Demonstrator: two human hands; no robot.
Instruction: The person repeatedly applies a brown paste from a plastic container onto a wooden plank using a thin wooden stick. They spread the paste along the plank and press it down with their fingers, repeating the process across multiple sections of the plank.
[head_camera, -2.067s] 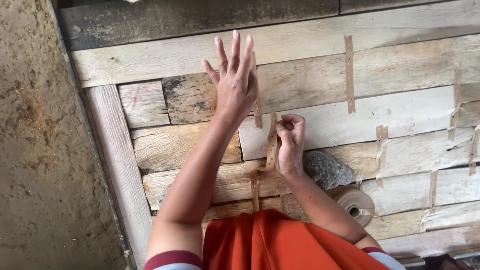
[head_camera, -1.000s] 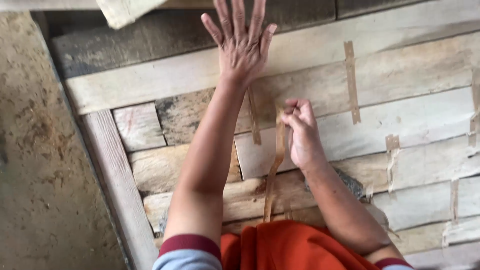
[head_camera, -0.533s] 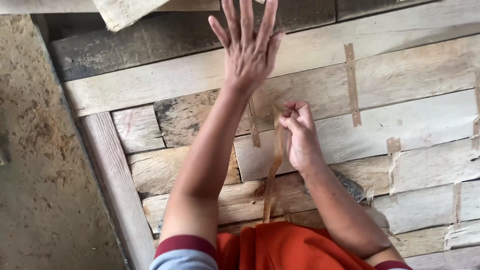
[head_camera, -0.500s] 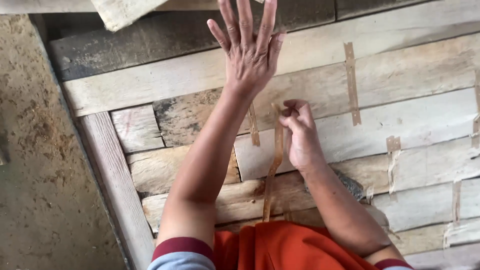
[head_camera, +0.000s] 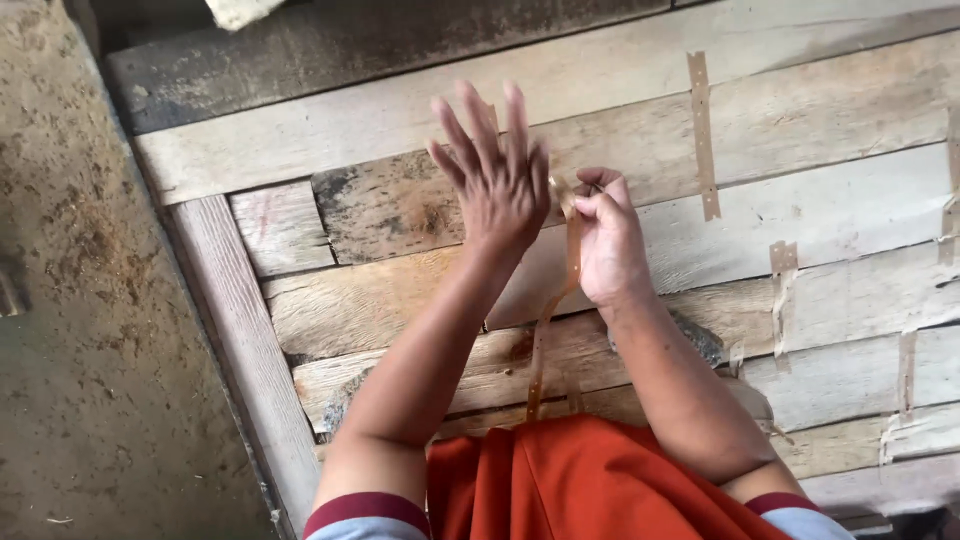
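Landmark: the plank floor (head_camera: 820, 200), pale weathered boards running across in front of me; everything below is placed against it.
Left hand: my left hand (head_camera: 495, 175) is spread flat open, fingers fanned and palm turned toward the boards, holding nothing. It hangs over the plank floor just beside my other hand.
Right hand: my right hand (head_camera: 605, 240) is pinched closed on the top end of the tape strip (head_camera: 560, 300), thumb and fingertips tight together.
Tape strip: a thin brownish translucent strip that hangs from my pinch down across the plank floor toward my orange cloth (head_camera: 590, 480); whether it touches the wood I cannot tell.
Change: a moment ago my left hand was stretched far up toward the dark top board; now it has come back down and sits close to my right hand, almost at the strip's upper end. The right hand has kept its pinch throughout.
Meaning: I judge the two hands are now near enough to work the strip together.
Nearby: old tape pieces (head_camera: 700, 130) stuck across the plank floor's seams, and bare earth (head_camera: 90, 300) left of the boards.
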